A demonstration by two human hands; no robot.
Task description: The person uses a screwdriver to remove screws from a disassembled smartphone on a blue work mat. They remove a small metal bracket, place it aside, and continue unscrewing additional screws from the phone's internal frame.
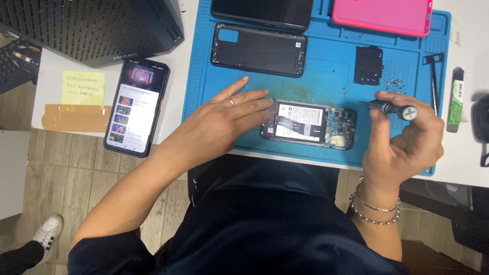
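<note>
Opened phone [308, 124]: we see it lying back-off on the blue mat [326, 66], battery and circuit board showing; its long axis runs 9 to 3 o'clock across the near edge of the mat

Left hand [232, 114]: fingers spread flat, gripping nothing; fingertips rest on the phone's 9 o'clock end, pressing it to the mat; this is the nearer hand

Right hand [405, 145]: curled shut around a small screwdriver [392, 107], its tip aimed toward 9 o'clock; it hovers just beyond the phone's 3 o'clock end, apart from it

Phone from the hands: at 3 o'clock of the left, at 9 o'clock of the right, lying between them

Around: black back cover [260, 50] at 12 o'clock; lit phone [136, 107] on the desk [178, 76] at 9 o'clock
</note>
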